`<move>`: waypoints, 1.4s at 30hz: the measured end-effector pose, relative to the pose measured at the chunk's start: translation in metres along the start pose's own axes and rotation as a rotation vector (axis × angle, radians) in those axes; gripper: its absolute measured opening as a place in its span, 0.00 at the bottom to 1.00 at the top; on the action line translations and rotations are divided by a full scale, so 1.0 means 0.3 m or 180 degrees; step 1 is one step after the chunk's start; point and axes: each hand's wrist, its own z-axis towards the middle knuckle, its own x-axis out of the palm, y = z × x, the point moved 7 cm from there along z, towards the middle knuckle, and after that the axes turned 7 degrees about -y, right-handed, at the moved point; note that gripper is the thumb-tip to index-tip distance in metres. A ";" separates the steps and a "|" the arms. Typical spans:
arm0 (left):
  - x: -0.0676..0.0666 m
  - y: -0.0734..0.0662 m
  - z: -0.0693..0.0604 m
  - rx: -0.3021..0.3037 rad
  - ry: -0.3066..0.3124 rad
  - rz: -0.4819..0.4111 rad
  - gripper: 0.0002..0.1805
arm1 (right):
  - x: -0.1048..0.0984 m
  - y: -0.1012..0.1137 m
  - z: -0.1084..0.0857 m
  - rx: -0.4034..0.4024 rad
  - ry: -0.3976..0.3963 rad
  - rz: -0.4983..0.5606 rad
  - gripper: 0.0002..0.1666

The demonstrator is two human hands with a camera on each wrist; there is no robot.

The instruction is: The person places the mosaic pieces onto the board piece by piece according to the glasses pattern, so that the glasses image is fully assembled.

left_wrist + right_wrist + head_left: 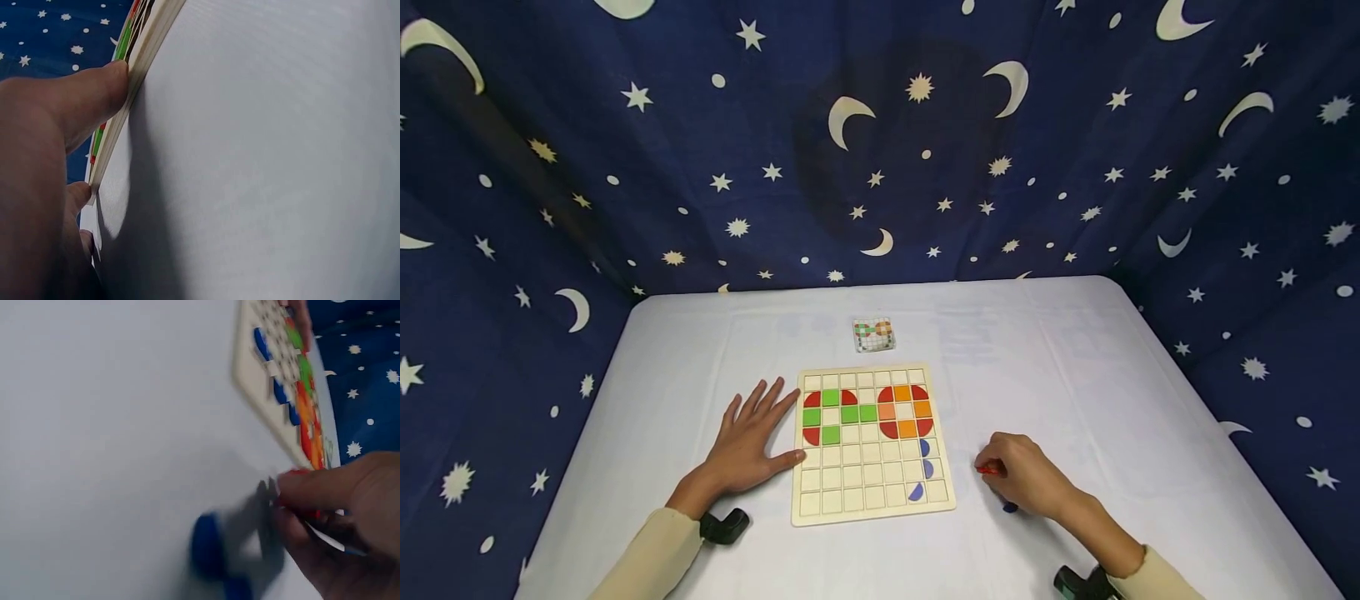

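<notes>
A square wooden grid board [874, 522] lies on the white cloth, with flat red, green and orange pieces in its far rows. Blue pieces [928, 468] sit along its right side, the nearest one tilted in its cell. My left hand [748, 446] is spread flat, its thumb and index fingertip touching the board's left edge. To the right of the board, my right hand [1030, 479] pinches a small red piece [988, 470] between thumb and fingers. Its outline is mostly hidden. Below that hand, a loose blue piece [207, 547] lies on the cloth, blurred in the right wrist view.
Behind the board lies a small card [873, 334] with a printed coloured grid pattern. A dark blue curtain [925, 192] with moons and stars stands around the back and sides of the white-covered table [1037, 350]. Dark wrist cameras [726, 527] are strapped at both cuffs.
</notes>
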 end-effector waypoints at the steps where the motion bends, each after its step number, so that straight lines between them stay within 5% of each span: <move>1: 0.000 0.000 0.000 0.0007 -0.0002 0.0001 0.51 | 0.000 0.005 0.013 -0.0043 -0.0028 0.0070 0.12; 4: -0.003 -0.003 0.001 0.0038 -0.0040 -0.0008 0.51 | -0.008 0.019 0.064 0.0027 -0.0118 0.0435 0.11; 10: -0.009 -0.005 -0.004 0.0055 -0.0132 -0.0023 0.51 | 0.000 0.075 0.226 0.0555 -0.0358 0.1493 0.06; 15: 0.000 0.001 -0.002 0.0015 -0.0043 0.0013 0.51 | 0.060 0.180 0.334 0.0355 -0.0425 0.1740 0.09; 21: -0.006 -0.003 0.002 0.0028 -0.0116 -0.0034 0.51 | 0.185 0.287 0.395 0.0004 -0.0129 0.1560 0.02; 26: -0.002 -0.002 -0.002 -0.0011 -0.0057 -0.0036 0.51 | 0.250 0.343 0.401 -0.0384 0.0028 0.0949 0.02; 37: -0.002 0.010 -0.003 -0.0034 0.0021 0.0031 0.52 | 0.276 0.404 0.389 -0.1066 0.0147 0.0315 0.09; 42: 0.003 0.006 -0.001 -0.0020 0.0022 -0.0007 0.52 | 0.260 0.382 0.363 -0.1087 0.0078 0.0232 0.08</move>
